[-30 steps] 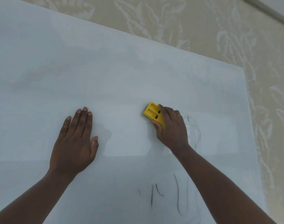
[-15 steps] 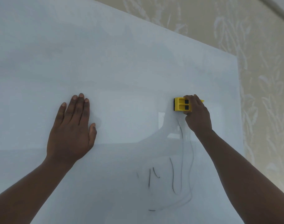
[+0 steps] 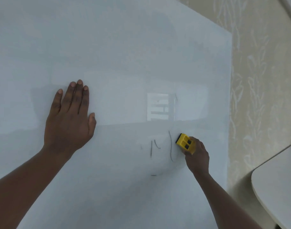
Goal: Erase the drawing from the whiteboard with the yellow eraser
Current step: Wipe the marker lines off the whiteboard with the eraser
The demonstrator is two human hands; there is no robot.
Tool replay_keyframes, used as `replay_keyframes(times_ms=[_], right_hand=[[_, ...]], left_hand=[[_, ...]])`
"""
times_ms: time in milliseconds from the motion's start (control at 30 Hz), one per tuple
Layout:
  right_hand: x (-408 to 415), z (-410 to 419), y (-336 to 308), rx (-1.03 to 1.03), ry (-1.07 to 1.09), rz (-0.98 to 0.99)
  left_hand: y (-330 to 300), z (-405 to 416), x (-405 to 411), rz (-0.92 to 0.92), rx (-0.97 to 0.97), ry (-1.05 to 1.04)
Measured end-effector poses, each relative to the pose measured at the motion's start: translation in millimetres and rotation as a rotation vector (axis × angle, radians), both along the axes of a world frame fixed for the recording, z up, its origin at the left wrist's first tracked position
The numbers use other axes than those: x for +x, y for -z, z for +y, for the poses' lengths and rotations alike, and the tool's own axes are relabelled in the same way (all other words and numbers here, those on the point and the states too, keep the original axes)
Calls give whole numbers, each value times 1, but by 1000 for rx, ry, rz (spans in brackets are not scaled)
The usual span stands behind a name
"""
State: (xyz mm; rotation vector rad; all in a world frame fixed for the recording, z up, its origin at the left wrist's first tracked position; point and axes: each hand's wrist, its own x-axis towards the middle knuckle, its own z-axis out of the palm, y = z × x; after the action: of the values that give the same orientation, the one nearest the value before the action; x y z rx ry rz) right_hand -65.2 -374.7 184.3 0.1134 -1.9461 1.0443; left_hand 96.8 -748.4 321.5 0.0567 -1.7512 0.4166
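Note:
A large whiteboard (image 3: pixel 124 47) fills most of the view. My right hand (image 3: pixel 196 156) grips the yellow eraser (image 3: pixel 185 143) and presses it on the board at the lower right. Just left of the eraser lie thin black strokes of the drawing (image 3: pixel 170 146), with a short curved stroke lower down. A faint mark sits higher up near a bright reflection. My left hand (image 3: pixel 70 116) lies flat on the board at the left, fingers together, holding nothing.
Patterned beige wallpaper (image 3: pixel 257 80) runs along the board's right edge. A rounded white tabletop (image 3: pixel 277 187) juts in at the lower right corner.
My right hand has swept the eraser right and then down the board, wiping away the long right-hand lines. The view has shifted, and my left hand stayed flat on the board.

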Motion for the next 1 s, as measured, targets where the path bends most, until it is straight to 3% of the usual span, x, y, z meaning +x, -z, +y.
replay_keyframes(times_ms=[200,333,633,1000], right_hand=[[33,-48,56,-233,-17,-184],[63,-95,66,-301,-69,-161],[115,-180,39,-151,-140,35],[70,-123,-10,-212,-24,8]], left_hand=[[15,-9,5,-28,-28,23],[17,-11,5,-38,-29,52],[18,-10,5,-40,-20,67],[18,-7,7,-30,-2,73]])
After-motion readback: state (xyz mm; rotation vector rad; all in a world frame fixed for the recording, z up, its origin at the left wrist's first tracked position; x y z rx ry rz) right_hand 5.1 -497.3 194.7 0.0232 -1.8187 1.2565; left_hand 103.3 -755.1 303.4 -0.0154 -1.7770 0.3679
